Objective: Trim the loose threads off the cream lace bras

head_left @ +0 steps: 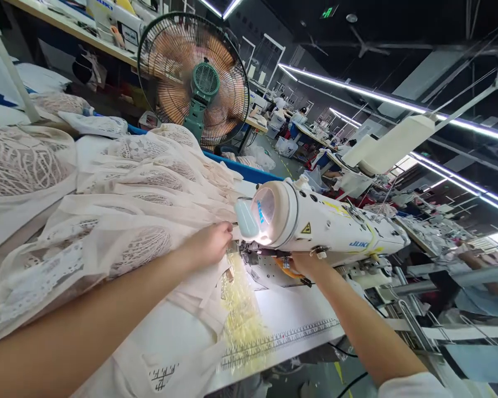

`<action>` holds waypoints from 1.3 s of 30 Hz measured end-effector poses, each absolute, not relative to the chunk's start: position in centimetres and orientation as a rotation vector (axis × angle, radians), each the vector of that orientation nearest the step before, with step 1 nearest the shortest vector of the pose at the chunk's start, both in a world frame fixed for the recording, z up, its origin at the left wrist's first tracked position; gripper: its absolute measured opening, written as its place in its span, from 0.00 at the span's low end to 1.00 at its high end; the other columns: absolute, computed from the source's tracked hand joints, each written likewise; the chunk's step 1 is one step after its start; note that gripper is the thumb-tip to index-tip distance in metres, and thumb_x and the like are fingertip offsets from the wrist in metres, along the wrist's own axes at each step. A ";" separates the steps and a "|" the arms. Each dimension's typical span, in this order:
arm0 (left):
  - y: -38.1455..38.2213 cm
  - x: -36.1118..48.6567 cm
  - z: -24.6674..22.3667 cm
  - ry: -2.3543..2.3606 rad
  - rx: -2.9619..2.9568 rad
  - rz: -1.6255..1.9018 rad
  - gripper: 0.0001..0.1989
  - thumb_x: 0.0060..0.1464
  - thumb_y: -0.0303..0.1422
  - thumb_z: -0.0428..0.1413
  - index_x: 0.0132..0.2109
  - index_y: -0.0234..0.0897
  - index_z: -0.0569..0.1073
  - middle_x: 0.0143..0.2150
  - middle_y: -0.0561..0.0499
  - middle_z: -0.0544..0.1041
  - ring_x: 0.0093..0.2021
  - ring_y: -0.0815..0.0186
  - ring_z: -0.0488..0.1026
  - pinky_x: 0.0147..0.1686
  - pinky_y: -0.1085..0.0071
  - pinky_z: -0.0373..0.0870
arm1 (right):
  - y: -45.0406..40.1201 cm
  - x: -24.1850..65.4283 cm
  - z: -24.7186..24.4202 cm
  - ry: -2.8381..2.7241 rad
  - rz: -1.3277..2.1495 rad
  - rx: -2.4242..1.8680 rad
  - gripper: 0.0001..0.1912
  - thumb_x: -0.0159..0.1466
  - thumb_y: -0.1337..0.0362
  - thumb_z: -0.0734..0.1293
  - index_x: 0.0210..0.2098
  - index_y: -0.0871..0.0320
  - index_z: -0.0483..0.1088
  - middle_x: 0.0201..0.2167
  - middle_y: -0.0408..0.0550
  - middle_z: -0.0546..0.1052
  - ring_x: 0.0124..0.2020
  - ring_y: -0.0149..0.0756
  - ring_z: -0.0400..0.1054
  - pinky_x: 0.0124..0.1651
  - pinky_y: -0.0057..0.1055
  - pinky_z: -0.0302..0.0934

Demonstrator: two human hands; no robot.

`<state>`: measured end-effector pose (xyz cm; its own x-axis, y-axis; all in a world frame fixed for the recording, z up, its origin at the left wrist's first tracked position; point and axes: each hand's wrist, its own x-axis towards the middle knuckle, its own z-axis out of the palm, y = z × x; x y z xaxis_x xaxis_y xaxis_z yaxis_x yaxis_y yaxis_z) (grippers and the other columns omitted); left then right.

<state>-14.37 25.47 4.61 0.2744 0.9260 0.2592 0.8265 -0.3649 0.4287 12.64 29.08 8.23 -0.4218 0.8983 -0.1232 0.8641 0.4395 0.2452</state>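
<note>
My left hand is closed at the front of a white sewing machine, its fingertips pinching the edge of cream lace fabric near the needle area. The fabric spreads in folds over the left of the table and under my left forearm. Beneath the machine's arm is my right hand, its fingers mostly hidden. Beside it shows a curved orange piece, whose kind I cannot make out. Yellow clear film lies on the tabletop below the needle area, in the machine's bright light.
A ruler strip runs along the table's front edge. Behind the fabric stands a large green fan. Thread cones hang at the upper right, above the machine. Other sewing stations and several people are farther back.
</note>
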 end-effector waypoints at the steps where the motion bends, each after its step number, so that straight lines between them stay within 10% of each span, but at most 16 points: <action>1: 25.2 -14.7 5.4 1.714 2.321 0.599 0.12 0.51 0.28 0.45 0.39 0.35 0.71 0.42 0.43 0.73 0.38 0.59 0.72 0.37 0.65 0.65 | 28.1 13.1 8.7 2.425 0.193 1.562 0.13 0.64 0.61 0.61 0.45 0.59 0.65 0.45 0.50 0.69 0.41 0.36 0.67 0.42 0.38 0.64; 8: 22.3 -17.5 10.5 1.905 2.284 -0.090 0.04 0.37 0.27 0.57 0.26 0.34 0.72 0.28 0.41 0.76 0.37 0.48 0.71 0.40 0.53 0.61 | 19.3 17.8 9.0 2.376 -0.097 1.714 0.15 0.57 0.53 0.63 0.25 0.59 0.68 0.26 0.50 0.73 0.28 0.38 0.67 0.26 0.28 0.51; 22: 16.1 -19.7 17.3 1.758 2.115 -0.125 0.21 0.47 0.43 0.46 0.43 0.34 0.69 0.40 0.47 0.75 0.36 0.61 0.69 0.34 0.72 0.63 | 13.7 11.9 5.3 2.822 -1.352 1.758 0.09 0.58 0.58 0.62 0.27 0.58 0.62 0.24 0.43 0.70 0.25 0.32 0.63 0.27 0.26 0.55; 33: 13.6 -18.9 19.8 1.622 2.107 -0.310 0.17 0.45 0.39 0.51 0.42 0.41 0.74 0.44 0.53 0.77 0.42 0.66 0.72 0.42 0.73 0.65 | 14.7 5.2 4.4 3.075 -1.114 1.431 0.09 0.51 0.77 0.65 0.29 0.59 0.66 0.30 0.46 0.73 0.33 0.34 0.67 0.32 0.25 0.57; 39: 12.8 -15.2 16.2 2.016 2.352 -0.282 0.13 0.46 0.29 0.53 0.41 0.34 0.74 0.47 0.37 0.73 0.50 0.47 0.67 0.46 0.54 0.63 | 15.2 4.4 3.3 3.147 -1.025 1.400 0.06 0.52 0.76 0.64 0.26 0.60 0.65 0.29 0.50 0.73 0.34 0.39 0.68 0.33 0.29 0.57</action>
<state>-15.18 12.84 16.19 0.1440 0.9770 -0.1572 0.9827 -0.1599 -0.0937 4.40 15.22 3.33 -0.6113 0.7726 0.1714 0.5236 0.5572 -0.6444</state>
